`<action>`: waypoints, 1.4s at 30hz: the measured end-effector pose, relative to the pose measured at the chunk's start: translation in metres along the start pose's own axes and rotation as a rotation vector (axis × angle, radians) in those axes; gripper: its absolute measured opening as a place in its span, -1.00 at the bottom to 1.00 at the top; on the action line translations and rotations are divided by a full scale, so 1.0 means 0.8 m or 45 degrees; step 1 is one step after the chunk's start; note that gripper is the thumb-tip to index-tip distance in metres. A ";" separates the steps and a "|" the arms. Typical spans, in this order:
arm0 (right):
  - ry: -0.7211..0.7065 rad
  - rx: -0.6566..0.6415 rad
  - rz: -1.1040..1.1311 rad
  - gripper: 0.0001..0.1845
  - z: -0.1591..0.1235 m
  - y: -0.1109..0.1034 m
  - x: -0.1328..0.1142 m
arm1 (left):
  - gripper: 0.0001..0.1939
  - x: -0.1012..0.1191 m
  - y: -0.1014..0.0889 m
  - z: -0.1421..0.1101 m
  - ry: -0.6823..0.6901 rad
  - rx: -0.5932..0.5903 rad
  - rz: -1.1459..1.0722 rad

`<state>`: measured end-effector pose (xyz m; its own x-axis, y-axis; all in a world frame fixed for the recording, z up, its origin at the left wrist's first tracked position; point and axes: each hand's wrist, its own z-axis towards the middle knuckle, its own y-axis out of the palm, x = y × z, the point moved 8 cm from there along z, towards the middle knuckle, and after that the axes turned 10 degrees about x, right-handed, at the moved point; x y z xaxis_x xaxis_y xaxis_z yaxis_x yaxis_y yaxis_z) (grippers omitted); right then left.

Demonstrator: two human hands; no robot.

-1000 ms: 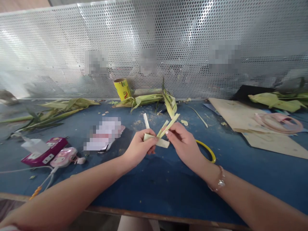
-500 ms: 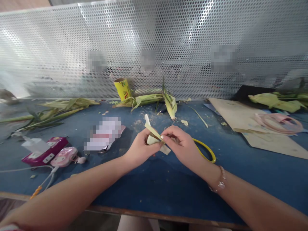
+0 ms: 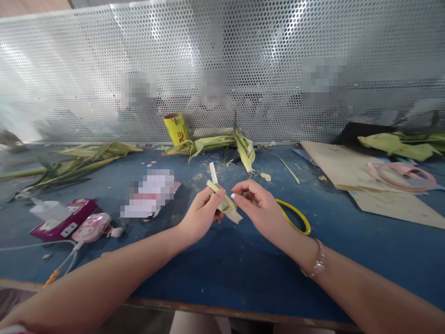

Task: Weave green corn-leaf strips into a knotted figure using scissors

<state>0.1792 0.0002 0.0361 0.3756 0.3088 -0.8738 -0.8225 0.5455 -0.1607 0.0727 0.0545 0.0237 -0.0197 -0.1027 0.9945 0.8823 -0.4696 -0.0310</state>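
My left hand (image 3: 200,213) is closed, pinching several pale corn husk strips (image 3: 232,211) between thumb and fingers. The strips cross and overlap, and one whitish end (image 3: 213,172) stands up behind the hand. Just to the right, my right hand (image 3: 259,204) has its fingers curled, with thumb and index tips slightly apart beside the strips. Nothing shows between those tips; its other fingers are partly hidden. A yellow loop (image 3: 301,218) lies on the blue table (image 3: 222,278), partly covered by my right hand.
Corn husks lie at left (image 3: 93,155), centre back (image 3: 215,144) and right (image 3: 399,144). A yellow tube (image 3: 175,130) stands against the perforated metal screen (image 3: 243,51). A phone (image 3: 149,195), purple power strip (image 3: 69,222), pink case (image 3: 92,227) and cardboard (image 3: 337,171) lie around.
My right hand brought a strip across to the left, and it now lies folded over the others under my left thumb. My right fingertips have drawn slightly away from the strips.
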 end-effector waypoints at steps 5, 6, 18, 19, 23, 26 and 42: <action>0.447 -0.042 0.530 -0.72 0.001 0.010 0.030 | -0.70 0.000 0.025 -0.015 -0.002 -0.392 0.103; 0.507 -0.082 0.634 -0.73 -0.001 0.015 0.032 | -0.69 0.000 0.031 -0.021 -0.007 -0.484 0.102; -0.044 -0.166 0.456 -0.74 -0.004 -0.001 -0.022 | -0.72 -0.003 0.010 -0.009 -0.081 -0.207 -0.140; -0.105 -0.188 0.351 -0.75 -0.005 -0.001 -0.027 | -0.73 -0.002 0.009 -0.008 -0.070 -0.196 -0.150; -0.112 -0.211 0.241 -0.88 -0.007 0.001 -0.030 | -0.71 0.000 0.007 -0.008 -0.065 -0.153 -0.175; -0.014 -0.195 0.298 -0.94 -0.007 0.004 -0.021 | -0.73 0.002 0.010 -0.009 -0.076 -0.154 -0.166; 0.341 -0.199 0.494 -0.80 -0.009 0.022 0.017 | -0.44 0.001 0.002 -0.003 0.192 -0.189 0.053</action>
<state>0.1668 0.0083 0.0183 -0.0770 0.2438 -0.9668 -0.9418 0.3005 0.1507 0.0729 0.0517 0.0241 -0.0642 -0.2495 0.9662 0.8049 -0.5853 -0.0976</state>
